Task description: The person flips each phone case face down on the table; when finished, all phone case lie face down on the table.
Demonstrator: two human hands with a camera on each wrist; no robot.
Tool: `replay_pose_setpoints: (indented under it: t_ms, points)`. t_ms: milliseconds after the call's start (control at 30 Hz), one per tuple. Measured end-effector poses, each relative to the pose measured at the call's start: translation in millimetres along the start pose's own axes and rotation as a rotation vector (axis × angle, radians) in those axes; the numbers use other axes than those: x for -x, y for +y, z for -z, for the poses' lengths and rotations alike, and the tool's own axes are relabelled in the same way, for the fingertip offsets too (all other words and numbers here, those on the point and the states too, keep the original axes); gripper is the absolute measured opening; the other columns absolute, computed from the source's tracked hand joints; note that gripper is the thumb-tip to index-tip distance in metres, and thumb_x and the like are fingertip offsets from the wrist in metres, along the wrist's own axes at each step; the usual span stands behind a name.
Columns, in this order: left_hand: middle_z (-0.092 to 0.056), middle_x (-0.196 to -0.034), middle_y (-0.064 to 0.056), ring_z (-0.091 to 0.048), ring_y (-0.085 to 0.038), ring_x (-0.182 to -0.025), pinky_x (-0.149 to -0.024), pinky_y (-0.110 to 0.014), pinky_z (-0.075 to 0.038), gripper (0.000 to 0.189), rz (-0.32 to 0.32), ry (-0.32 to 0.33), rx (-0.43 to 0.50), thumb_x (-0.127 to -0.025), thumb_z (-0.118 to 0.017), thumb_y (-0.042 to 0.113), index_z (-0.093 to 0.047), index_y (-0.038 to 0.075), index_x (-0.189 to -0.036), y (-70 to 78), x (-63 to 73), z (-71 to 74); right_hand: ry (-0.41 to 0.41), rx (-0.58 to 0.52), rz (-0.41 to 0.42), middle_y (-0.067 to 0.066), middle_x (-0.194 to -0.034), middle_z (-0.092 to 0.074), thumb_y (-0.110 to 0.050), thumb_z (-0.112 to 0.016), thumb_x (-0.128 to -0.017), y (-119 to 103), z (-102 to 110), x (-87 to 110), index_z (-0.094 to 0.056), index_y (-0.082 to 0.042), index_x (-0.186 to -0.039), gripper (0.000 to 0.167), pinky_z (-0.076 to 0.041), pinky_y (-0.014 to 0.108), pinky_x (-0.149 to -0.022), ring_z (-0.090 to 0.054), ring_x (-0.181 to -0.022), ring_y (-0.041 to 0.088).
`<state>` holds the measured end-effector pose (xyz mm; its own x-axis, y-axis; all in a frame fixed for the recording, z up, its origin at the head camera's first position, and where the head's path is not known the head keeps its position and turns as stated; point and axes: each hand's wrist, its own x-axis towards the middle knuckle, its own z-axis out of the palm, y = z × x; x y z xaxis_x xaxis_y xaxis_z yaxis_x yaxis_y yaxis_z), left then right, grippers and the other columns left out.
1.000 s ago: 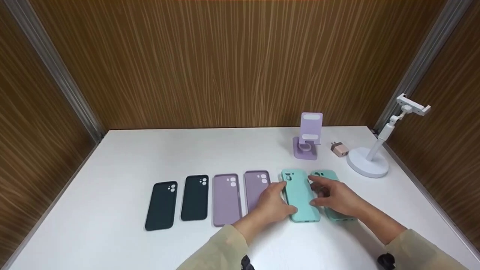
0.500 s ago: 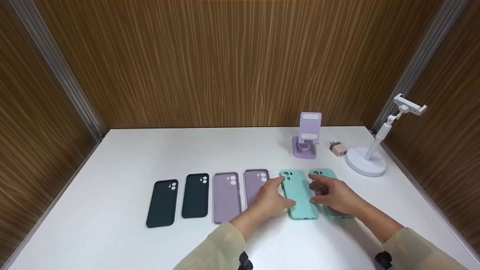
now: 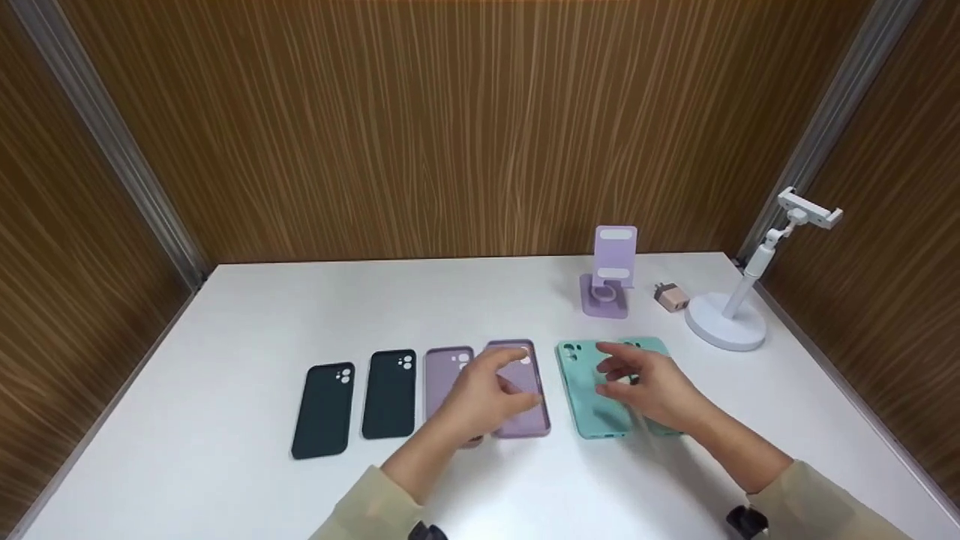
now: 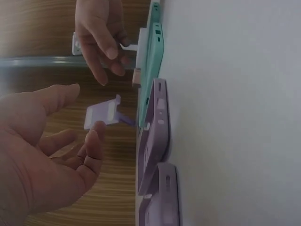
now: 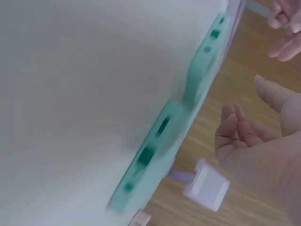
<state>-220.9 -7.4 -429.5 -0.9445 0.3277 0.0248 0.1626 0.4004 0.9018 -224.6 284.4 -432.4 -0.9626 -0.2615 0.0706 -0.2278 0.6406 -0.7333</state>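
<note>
My left hand (image 3: 480, 394) hovers over two purple phone cases, the right one (image 3: 531, 412) and the left one (image 3: 442, 375). Its thumb and fingers are spread apart and hold nothing, as the left wrist view also shows. Above two mint-green phone cases, one nearer the middle (image 3: 589, 390) and one at the right (image 3: 649, 345), is my right hand (image 3: 660, 386). Its fingers are loosely bent around air, and the right wrist view shows a gap between it and the green cases. The right hand partly hides both green cases.
Two black phone cases (image 3: 324, 412) (image 3: 390, 394) lie at the left of the row. Behind the green cases stand a purple phone stand (image 3: 615, 259), a pink charger plug (image 3: 671, 298) and a white stand with a round base (image 3: 726, 322). Wood-grain panels (image 3: 450, 127) wall the white table.
My left hand has left the nearer green case and moved left over the purple ones. The right hand has shifted slightly left, over the green cases. The cases stay in their row.
</note>
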Motion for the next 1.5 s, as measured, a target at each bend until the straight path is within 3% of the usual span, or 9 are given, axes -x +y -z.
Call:
replay_pose_setpoints:
  t_ms: [133, 233, 433, 600, 900, 933, 1033, 1167, 1500]
  points:
    - [-0.063, -0.128, -0.009, -0.064, -0.017, -0.093, -0.075, -0.031, -0.057, 0.069, -0.027, -0.001, -0.046, -0.085, -0.090, 0.016, -0.061, 0.011, -0.149, -12.9, 5.4, 10.4, -0.009, -0.048, 0.000, 0.012, -0.121, -0.074, -0.016, -0.081, -0.096, -12.5, -14.7, -7.2, -0.054, 0.000, -0.152, 0.065, -0.054, 0.051, -0.102, -0.068, -0.113, 0.027]
    - [-0.062, -0.135, -0.013, -0.066, -0.018, -0.094, -0.077, -0.031, -0.057, 0.072, -0.050, -0.014, -0.093, -0.084, -0.091, 0.017, -0.060, 0.006, -0.148, -21.4, 5.6, 15.7, -0.022, -0.078, 0.011, 0.012, -0.121, -0.074, -0.016, -0.082, -0.095, -18.1, -25.5, -12.9, -0.054, 0.001, -0.152, 0.065, -0.054, 0.048, -0.102, -0.068, -0.112, 0.027]
    - [-0.066, -0.119, -0.015, -0.065, -0.012, -0.085, -0.078, -0.033, -0.057, 0.078, -0.048, -0.077, -0.153, -0.083, -0.092, 0.020, -0.056, 0.004, -0.151, -34.2, 0.0, 24.7, -0.052, -0.113, 0.019, 0.014, -0.120, -0.073, -0.016, -0.081, -0.096, -23.2, -45.0, -24.2, -0.054, 0.004, -0.150, 0.064, -0.056, 0.041, -0.096, -0.068, -0.111, 0.027]
    - [-0.065, -0.118, -0.014, -0.065, -0.012, -0.084, -0.082, -0.036, -0.057, 0.083, -0.040, -0.125, -0.152, -0.082, -0.093, 0.023, -0.054, 0.004, -0.153, -42.1, -6.0, 28.8, -0.066, -0.109, -0.017, 0.011, -0.116, -0.073, -0.015, -0.083, -0.094, -23.1, -55.3, -32.4, -0.056, 0.004, -0.149, 0.064, -0.056, 0.040, -0.095, -0.069, -0.107, 0.025]
    - [-0.063, -0.104, -0.012, -0.061, -0.017, -0.083, -0.078, -0.036, -0.052, 0.081, -0.006, -0.137, -0.121, -0.083, -0.093, 0.024, -0.055, 0.005, -0.152, -54.6, -11.7, 27.4, -0.149, -0.119, -0.054, 0.011, -0.116, -0.072, -0.011, -0.085, -0.091, -16.4, -61.8, -41.3, -0.051, 0.008, -0.151, 0.071, -0.055, 0.038, -0.093, -0.068, -0.103, 0.022]
    - [-0.063, -0.105, -0.012, -0.062, -0.020, -0.084, -0.079, -0.038, -0.053, 0.082, -0.006, -0.135, -0.122, -0.083, -0.093, 0.024, -0.055, 0.006, -0.153, -55.7, -11.9, 27.1, -0.156, -0.116, -0.058, 0.011, -0.118, -0.072, -0.012, -0.085, -0.091, -16.1, -62.1, -41.5, -0.051, 0.008, -0.151, 0.072, -0.055, 0.037, -0.094, -0.067, -0.103, 0.021]
    - [-0.064, -0.127, -0.017, -0.065, -0.032, -0.111, -0.099, -0.047, -0.053, 0.082, -0.019, -0.124, -0.142, -0.082, -0.094, 0.026, -0.056, 0.006, -0.152, -58.8, -12.1, 26.6, -0.163, -0.111, -0.078, 0.008, -0.119, -0.071, -0.013, -0.086, -0.090, -15.2, -62.7, -42.3, -0.050, 0.006, -0.153, 0.075, -0.056, 0.036, -0.093, -0.066, -0.101, 0.019]
    - [-0.049, -0.156, -0.021, -0.046, -0.041, -0.144, -0.122, -0.054, -0.034, 0.085, -0.054, -0.115, -0.171, -0.079, -0.094, 0.029, -0.056, 0.005, -0.151, -63.7, -12.4, 26.0, -0.165, -0.112, -0.092, 0.007, -0.119, -0.070, -0.013, -0.088, -0.089, -14.2, -63.0, -43.1, -0.050, 0.006, -0.153, 0.077, -0.056, 0.036, -0.091, -0.065, -0.099, 0.018]
    - [-0.041, -0.162, -0.016, -0.043, -0.039, -0.146, -0.123, -0.051, -0.033, 0.101, -0.069, -0.153, -0.215, -0.075, -0.097, 0.031, -0.048, 0.005, -0.158, -64.0, -7.7, 24.2, -0.178, -0.098, -0.111, 0.007, -0.124, -0.069, -0.016, -0.089, -0.087, -14.0, -63.8, -42.0, -0.052, 0.006, -0.151, 0.077, -0.056, 0.037, -0.095, -0.065, -0.101, 0.018]
